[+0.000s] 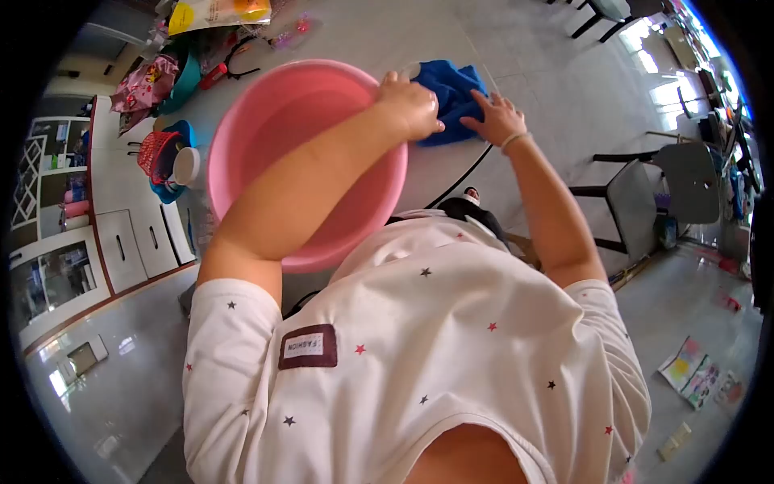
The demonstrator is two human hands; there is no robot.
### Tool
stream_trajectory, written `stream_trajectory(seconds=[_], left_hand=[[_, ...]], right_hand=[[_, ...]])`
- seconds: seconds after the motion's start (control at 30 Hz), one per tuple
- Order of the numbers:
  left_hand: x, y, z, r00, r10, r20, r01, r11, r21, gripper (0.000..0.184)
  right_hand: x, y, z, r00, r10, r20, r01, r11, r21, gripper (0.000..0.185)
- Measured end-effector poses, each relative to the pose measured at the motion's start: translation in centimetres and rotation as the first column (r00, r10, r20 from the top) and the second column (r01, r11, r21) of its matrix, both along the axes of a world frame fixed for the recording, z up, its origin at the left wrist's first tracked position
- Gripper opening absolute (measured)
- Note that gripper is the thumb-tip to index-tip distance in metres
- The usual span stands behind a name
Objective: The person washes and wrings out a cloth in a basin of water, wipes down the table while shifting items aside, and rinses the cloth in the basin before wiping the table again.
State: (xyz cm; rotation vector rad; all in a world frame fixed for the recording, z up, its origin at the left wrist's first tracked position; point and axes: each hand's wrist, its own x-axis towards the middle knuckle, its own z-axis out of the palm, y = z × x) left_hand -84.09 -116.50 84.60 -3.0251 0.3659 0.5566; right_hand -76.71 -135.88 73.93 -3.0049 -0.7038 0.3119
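My left hand (409, 106) reaches across the pink plastic basin (227, 153) to its right rim. Its fingers are curled in at the left edge of a blue cloth (447, 85); their tips are mostly hidden. On the cloth's right side rests my right hand (500, 121), fingers spread, with a band round the wrist. The cloth lies bunched on the floor just right of the basin, a small pale patch showing at its upper left. My left forearm hides part of the basin's inside.
Left of the basin are a white tub (187, 166), a red basket (153, 153) and a teal container (184, 81). A yellow packet (218, 14) lies beyond it. A grey chair (633, 202) stands at the right, white cabinets (121, 242) at the left.
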Motion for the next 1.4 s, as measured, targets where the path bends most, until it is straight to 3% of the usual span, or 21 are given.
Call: stream_trajectory(seconds=[0.03,0.1,0.13,0.17,0.23,0.27,0.3,0.37,0.47,0.5,0.7,0.93,1.13,1.3,1.37,1.4], left_hand=[[-0.1,-0.9,-0.8,0.999,0.003,0.043,-0.002,1.0,-0.008,0.04],[0.2,-2.5,-2.1,0.968,0.148,-0.204,-0.157,0.987,-0.032,0.032],[0.3,-3.0,-3.3,0.954,0.203,-0.222,-0.213,0.977,-0.021,0.035],[0.4,-3.0,-4.9,0.936,0.261,-0.237,-0.272,0.962,-0.011,0.04],[1.2,-3.4,-8.4,0.824,0.499,-0.269,-0.522,0.852,-0.019,0.052],[1.4,-3.8,-7.7,0.778,0.552,-0.299,-0.581,0.814,-0.009,0.064],[1.7,-3.7,-9.9,0.657,0.695,-0.292,-0.742,0.665,-0.086,0.066],[2.4,-4.5,-9.5,0.407,0.886,-0.224,-0.913,0.402,-0.069,0.069],[3.5,-4.1,-13.3,-0.052,0.986,-0.159,-0.978,-0.082,-0.191,0.073],[3.8,-4.1,-14.6,-0.125,0.986,-0.113,-0.97,-0.146,-0.194,0.071],[5.0,-6.0,-16.3,-0.184,0.952,0.245,-0.983,-0.18,-0.038,0.064],[7.2,-5.1,-16.5,-0.287,0.914,0.286,-0.95,-0.31,0.039,0.064],[8.3,-1.2,-17.6,-0.265,0.844,0.466,-0.964,-0.237,-0.117,0.064],[10.5,5.9,-19.1,-0.437,0.765,0.473,-0.899,-0.37,-0.233,0.066],[11.1,10.2,-18.9,-0.442,0.778,0.447,-0.897,-0.375,-0.236,0.069],[11.6,11.8,-18.8,-0.415,0.79,0.451,-0.91,-0.344,-0.233,0.071]], right_hand=[[-0.2,0.3,0.0,0.993,0.042,0.113,-0.038,0.999,-0.037,0.067],[1.2,0.4,-0.7,0.885,0.363,0.293,-0.385,0.923,0.02,0.063],[2.5,0.4,-1.4,0.777,0.5,0.382,-0.551,0.834,0.027,0.061],[3.8,0.8,-2.6,0.697,0.634,0.334,-0.698,0.707,0.115,0.062],[4.4,1.3,-3.6,0.703,0.686,0.189,-0.711,0.672,0.208,0.062],[4.6,1.3,-3.6,0.701,0.693,0.167,-0.712,0.663,0.232,0.063],[4.8,1.1,-3.4,0.694,0.705,0.145,-0.715,0.651,0.254,0.065],[5.0,0.9,-3.8,0.643,0.74,0.196,-0.762,0.593,0.261,0.069],[5.3,-0.3,-3.3,0.592,0.787,0.176,-0.793,0.528,0.306,0.071],[5.6,-0.5,-3.4,0.581,0.797,0.165,-0.794,0.511,0.33,0.071],[6.9,-0.2,-3.0,0.468,0.881,0.072,-0.832,0.411,0.372,0.066],[11.0,1.7,-3.5,0.259,0.966,-0.03,-0.886,0.25,0.39,0.061],[14.7,6.4,-3.9,0.079,0.997,-0.012,-0.925,0.078,0.371,0.065],[16.9,13.6,-2.7,0.001,0.997,-0.073,-0.952,0.024,0.306,0.068],[18.0,16.8,-2.3,-0.022,0.992,-0.121,-0.956,0.014,0.291,0.069],[18.6,17.7,-2.4,-0.044,0.999,-0.007,-0.935,-0.038,0.352,0.067]])
